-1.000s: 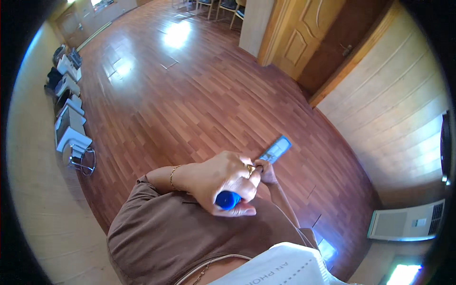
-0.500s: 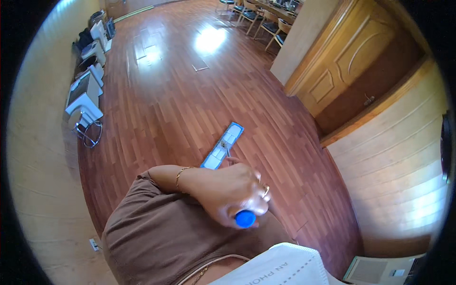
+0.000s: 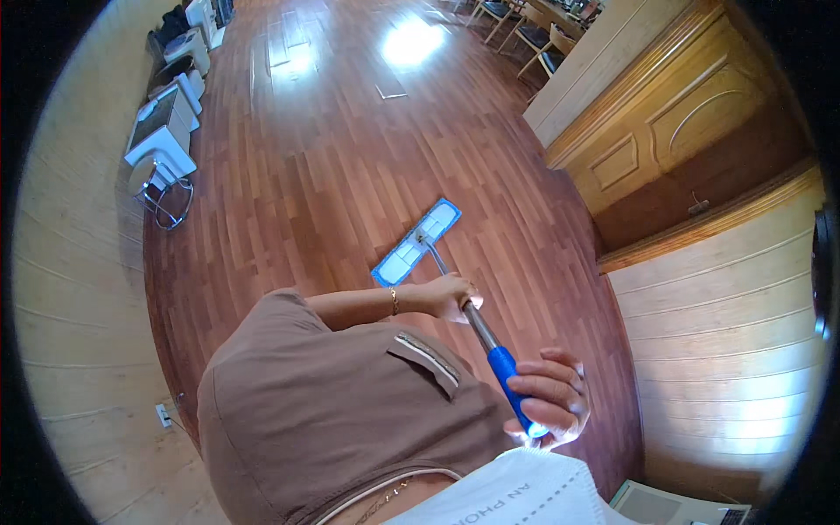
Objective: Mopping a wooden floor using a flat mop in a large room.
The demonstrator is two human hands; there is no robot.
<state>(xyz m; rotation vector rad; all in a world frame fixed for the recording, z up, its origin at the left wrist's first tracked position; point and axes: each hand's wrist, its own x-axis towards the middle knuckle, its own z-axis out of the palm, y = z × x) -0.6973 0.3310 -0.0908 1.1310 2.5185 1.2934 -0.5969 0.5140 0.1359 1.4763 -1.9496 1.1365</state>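
Observation:
A flat mop (image 3: 438, 229) with a blue-edged white head rests slantwise on the wooden floor ahead of me. Its metal pole (image 3: 480, 327) rises toward my body and ends in a blue grip (image 3: 506, 372). My left hand (image 3: 449, 296), a bracelet at its wrist, is closed around the pole partway down. At the upper end, my right hand (image 3: 557, 398) curls around the blue grip from the right side, its fingers bent loosely over it. The right forearm is hidden.
To the right are a wooden door (image 3: 682, 131) and a pale wall (image 3: 717, 341). Along the left wall stand a white cabinet-like unit (image 3: 164, 131), a metal-framed stool (image 3: 162, 192) and other items. Chairs (image 3: 534, 35) line a table at the far right.
My left hand has moved forward from near the pole's top to partway down. The right hand and blue grip now show at the right. The mop head appears slightly farther off and turned.

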